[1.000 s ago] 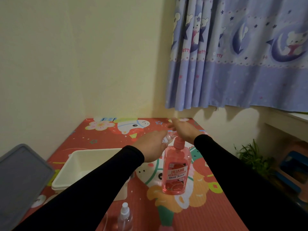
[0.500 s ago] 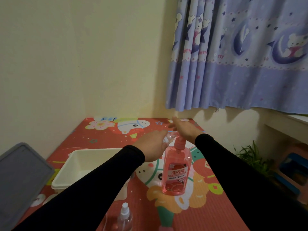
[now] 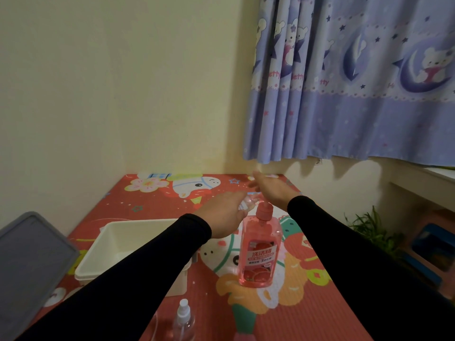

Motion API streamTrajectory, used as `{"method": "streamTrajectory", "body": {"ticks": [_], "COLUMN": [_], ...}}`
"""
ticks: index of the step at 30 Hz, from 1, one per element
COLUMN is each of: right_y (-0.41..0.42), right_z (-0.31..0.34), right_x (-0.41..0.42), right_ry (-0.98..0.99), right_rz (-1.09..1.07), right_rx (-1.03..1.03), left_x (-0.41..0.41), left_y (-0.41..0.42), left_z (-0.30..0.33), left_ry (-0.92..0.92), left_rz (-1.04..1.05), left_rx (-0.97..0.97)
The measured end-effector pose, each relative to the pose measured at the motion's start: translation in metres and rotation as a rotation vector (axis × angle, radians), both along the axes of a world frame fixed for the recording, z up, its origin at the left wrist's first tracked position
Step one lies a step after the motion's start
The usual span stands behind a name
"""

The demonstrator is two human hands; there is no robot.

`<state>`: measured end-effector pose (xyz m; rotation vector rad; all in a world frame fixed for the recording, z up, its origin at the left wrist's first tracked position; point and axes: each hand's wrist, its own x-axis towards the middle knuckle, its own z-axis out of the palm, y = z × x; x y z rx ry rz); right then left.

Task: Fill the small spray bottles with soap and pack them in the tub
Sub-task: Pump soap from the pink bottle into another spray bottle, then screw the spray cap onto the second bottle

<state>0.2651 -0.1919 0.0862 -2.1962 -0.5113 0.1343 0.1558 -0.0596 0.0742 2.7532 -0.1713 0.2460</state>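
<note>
Tub (image 3: 103, 244): white, lower left of frame, nothing visible inside.
Spare spray bottle (image 3: 183, 322): clear, upright, bottom centre.
Left hand (image 3: 222, 217): grasps a small clear bottle (image 3: 247, 202), tilted, mouth towards the pump, mid-frame.
Soap bottle (image 3: 259, 252): pink, upright, just right of it; label reads 洗洁精.
Right hand (image 3: 272, 189): flat, fingers extended, above the pump head (image 3: 264, 209); contact unclear.

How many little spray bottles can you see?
2. One clear spray bottle stands on the mat at the bottom edge; another small clear bottle is held in the left hand by the pink soap's pump. Sleeves may hide more.
</note>
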Motion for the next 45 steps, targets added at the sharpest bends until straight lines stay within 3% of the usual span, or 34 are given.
{"method": "streamTrajectory", "body": {"ticks": [5, 17, 29, 45], "right_y": [-0.001, -0.004, -0.008, 0.011], "right_z": [-0.002, 0.012, 0.025, -0.058], "right_x": [0.0, -0.017, -0.058, -0.166], "right_ry": [-0.073, -0.56, -0.703, -0.736], "right_rz": [-0.024, -0.171, -0.063, 0.243], "right_rx": [0.011, 0.02, 0.02, -0.104], "left_x": [-0.001, -0.011, -0.051, -0.146], "left_y": [0.0, 0.011, 0.023, 0.083], "left_z": [-0.004, -0.009, -0.002, -0.039], "left_ry": [-0.017, 0.015, -0.015, -0.113], "left_rz": [0.0, 0.04, 0.061, 0.181], "left_rx": [-0.042, -0.182, -0.348, -0.495]}}
